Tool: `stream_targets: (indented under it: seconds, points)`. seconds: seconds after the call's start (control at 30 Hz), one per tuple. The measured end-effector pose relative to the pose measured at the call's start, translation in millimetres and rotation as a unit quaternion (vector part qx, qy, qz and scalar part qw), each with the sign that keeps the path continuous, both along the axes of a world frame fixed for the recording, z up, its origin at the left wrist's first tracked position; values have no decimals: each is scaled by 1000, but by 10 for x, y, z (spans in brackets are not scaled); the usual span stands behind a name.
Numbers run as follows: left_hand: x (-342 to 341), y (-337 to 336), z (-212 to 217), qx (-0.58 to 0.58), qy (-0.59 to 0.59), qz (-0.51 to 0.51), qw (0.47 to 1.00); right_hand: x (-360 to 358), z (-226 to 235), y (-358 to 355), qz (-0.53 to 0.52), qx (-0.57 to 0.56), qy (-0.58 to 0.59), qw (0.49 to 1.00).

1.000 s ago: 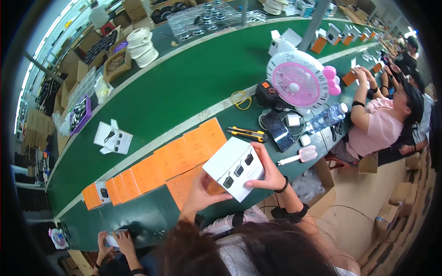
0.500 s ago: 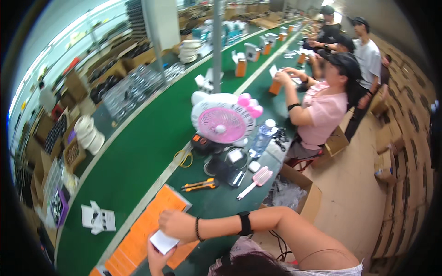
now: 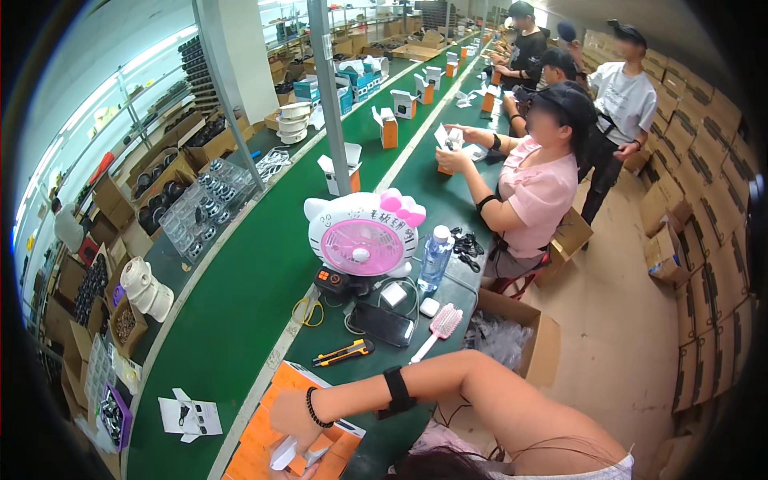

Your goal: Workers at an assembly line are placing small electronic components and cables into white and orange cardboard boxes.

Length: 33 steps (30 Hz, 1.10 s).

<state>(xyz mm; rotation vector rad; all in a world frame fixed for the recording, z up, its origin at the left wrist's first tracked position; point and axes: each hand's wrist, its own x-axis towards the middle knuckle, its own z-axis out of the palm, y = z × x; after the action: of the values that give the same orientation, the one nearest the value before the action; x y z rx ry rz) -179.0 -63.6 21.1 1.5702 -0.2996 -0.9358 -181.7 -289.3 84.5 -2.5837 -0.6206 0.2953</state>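
Observation:
At the lower edge, my left hand (image 3: 298,474) grips a small box (image 3: 286,454) with white flaps standing up. My right hand (image 3: 294,412) is curled over the same box from above; its back faces up and its fingertips are hidden, so what they pinch cannot be seen. A beaded bracelet (image 3: 314,406) and a black band (image 3: 397,390) circle my right wrist and forearm. Several orange boxes (image 3: 276,392) lie flat under and around both hands on the green bench.
Beyond the boxes lie a utility knife (image 3: 344,353), yellow scissors (image 3: 307,310), a phone (image 3: 382,324), a pink hairbrush (image 3: 446,322), a water bottle (image 3: 434,258) and a pink fan (image 3: 362,244). An opened white carton (image 3: 190,416) sits on the green belt (image 3: 232,320). A co-worker in pink (image 3: 538,188) handles a box.
The box's white top was flat and whole; its flaps now stand apart. Both hands sit lower in the picture, and the view has shifted. The co-worker in pink holds an opened box.

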Motion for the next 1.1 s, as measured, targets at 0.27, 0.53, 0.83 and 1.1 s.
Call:
stream_targets:
  seconds: [0.27, 0.53, 0.83, 1.1]
  points:
    - [-81, -3, 225, 34, -107, -38, 993, 511, -800, -244, -144, 295, 242, 913]
    - [-215, -371, 655, 238, -199, 73, 948, -21, -1354, -40, -264, 451, 282, 804]
    - [-249, -49, 409, 205, -222, 188, 935, -636, -684, 117, -381, 443, 26, 811]
    - [-73, 241, 46, 82, 43, 325, 941, -802, -457, 340, -334, 241, -25, 911]
